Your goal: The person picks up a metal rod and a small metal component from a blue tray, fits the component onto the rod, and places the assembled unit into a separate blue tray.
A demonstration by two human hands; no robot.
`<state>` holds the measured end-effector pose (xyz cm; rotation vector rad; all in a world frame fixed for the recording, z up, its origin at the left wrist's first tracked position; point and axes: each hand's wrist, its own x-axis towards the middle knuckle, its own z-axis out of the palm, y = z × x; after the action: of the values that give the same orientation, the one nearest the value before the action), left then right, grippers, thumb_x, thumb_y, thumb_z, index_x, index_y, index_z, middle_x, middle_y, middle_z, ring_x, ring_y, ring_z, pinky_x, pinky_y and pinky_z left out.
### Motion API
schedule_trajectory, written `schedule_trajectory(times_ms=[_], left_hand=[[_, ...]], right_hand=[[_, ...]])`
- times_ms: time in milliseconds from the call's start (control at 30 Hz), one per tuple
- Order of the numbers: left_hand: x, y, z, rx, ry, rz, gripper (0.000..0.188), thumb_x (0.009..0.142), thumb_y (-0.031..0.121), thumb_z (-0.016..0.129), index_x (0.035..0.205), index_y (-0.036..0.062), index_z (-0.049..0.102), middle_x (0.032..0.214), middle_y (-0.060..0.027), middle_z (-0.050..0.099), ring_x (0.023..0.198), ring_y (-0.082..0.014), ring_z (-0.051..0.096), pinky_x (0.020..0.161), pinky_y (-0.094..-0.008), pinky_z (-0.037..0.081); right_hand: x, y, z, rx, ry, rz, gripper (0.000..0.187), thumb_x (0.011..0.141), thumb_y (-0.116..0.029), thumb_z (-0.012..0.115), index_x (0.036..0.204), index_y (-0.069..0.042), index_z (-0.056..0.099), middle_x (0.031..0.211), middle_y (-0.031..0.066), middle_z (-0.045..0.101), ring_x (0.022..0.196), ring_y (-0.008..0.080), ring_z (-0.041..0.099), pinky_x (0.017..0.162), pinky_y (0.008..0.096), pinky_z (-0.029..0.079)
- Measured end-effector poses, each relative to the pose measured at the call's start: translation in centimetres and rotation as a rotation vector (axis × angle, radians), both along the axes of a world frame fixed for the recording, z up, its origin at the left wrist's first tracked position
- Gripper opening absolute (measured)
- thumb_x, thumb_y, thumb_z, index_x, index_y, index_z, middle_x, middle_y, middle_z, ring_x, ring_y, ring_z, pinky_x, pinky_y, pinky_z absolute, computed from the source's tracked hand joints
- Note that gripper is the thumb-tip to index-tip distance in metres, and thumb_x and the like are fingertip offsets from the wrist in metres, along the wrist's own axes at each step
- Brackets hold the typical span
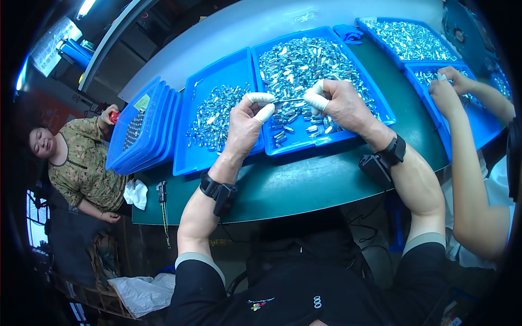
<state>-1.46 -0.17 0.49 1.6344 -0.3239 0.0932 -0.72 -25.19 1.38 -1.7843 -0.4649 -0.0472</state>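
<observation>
Between my two hands stretches a thin, dark metal rod (pixel 289 100), level above the seam of two blue trays. My left hand (pixel 246 118) pinches its left end with thumb and forefinger, both in white finger cots. The other end is gripped by my right hand (pixel 343 104), whose thumb and forefinger wear the same cots. Beneath my right hand lies a blue tray (pixel 387 116) heaped with small shiny metal cylinders (pixel 304 60). To its left, a second blue tray (pixel 213 73) holds a smaller pile of metal parts (pixel 215 111). The rod's ends are hidden by my fingertips.
Stacked blue baskets (pixel 157 130) stand at the left, by a caliper (pixel 162 198) and white cloth (pixel 136 194) on the green table (pixel 283 190). A co-worker's hands (pixel 451 89) work over another tray (pixel 481 133) at right. A person (pixel 89 157) stands left. A blue cloth (pixel 348 34) lies behind.
</observation>
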Motion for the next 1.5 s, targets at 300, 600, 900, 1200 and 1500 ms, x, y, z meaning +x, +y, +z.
schedule_trajectory(times_ms=[300,600,900,1200,1500], left_hand=[[-0.5,-0.7,0.5,0.108,-0.024,-0.055,0.018,0.093,0.001,0.070,0.111,0.0026,0.069,0.105,-0.0038,0.072,0.097,-0.0100,0.067,0.088,-0.0265,0.055],[-0.7,-1.5,0.7,0.048,-0.009,-0.141,0.019,0.093,0.005,0.073,0.112,0.0033,0.069,0.104,-0.0044,0.072,0.099,-0.0106,0.066,0.088,-0.0264,0.054],[-1.3,0.5,1.1,0.270,-0.168,0.005,0.018,0.091,0.007,0.075,0.108,0.0046,0.071,0.101,-0.0047,0.073,0.091,-0.0121,0.069,0.082,-0.0285,0.056],[-0.2,4.9,5.0,0.979,-0.733,0.284,0.026,0.081,0.003,0.078,0.105,0.0055,0.070,0.104,-0.0119,0.069,0.101,-0.0299,0.066,0.089,-0.0383,0.052],[1.0,-1.7,3.1,1.343,-0.683,-0.371,0.018,0.079,0.013,0.076,0.095,0.0068,0.072,0.090,-0.0095,0.061,0.093,-0.0307,0.060,0.081,-0.0429,0.051]], right_hand=[[0.0,-0.2,1.3,-0.070,0.094,0.093,0.019,0.096,-0.018,0.070,0.094,0.001,0.071,0.074,0.0020,0.067,0.066,0.0061,0.060,0.061,0.0245,0.050],[-0.1,0.1,1.9,-0.208,0.101,0.112,0.029,0.101,-0.028,0.064,0.091,-0.002,0.072,0.070,0.0003,0.066,0.064,0.0062,0.060,0.057,0.0237,0.046],[0.4,0.2,0.9,-0.086,-0.009,0.041,0.027,0.100,-0.024,0.067,0.088,-0.001,0.069,0.073,0.0010,0.067,0.065,0.0069,0.059,0.058,0.0244,0.047],[1.2,-0.2,-0.1,0.059,-0.027,-0.047,0.027,0.101,-0.026,0.066,0.089,-0.002,0.070,0.074,0.0013,0.067,0.064,0.0058,0.058,0.059,0.0227,0.047],[1.6,0.0,-0.7,0.110,-0.076,-0.050,0.031,0.098,-0.030,0.069,0.088,-0.001,0.072,0.070,0.0037,0.069,0.058,0.0055,0.059,0.051,0.0235,0.045]])
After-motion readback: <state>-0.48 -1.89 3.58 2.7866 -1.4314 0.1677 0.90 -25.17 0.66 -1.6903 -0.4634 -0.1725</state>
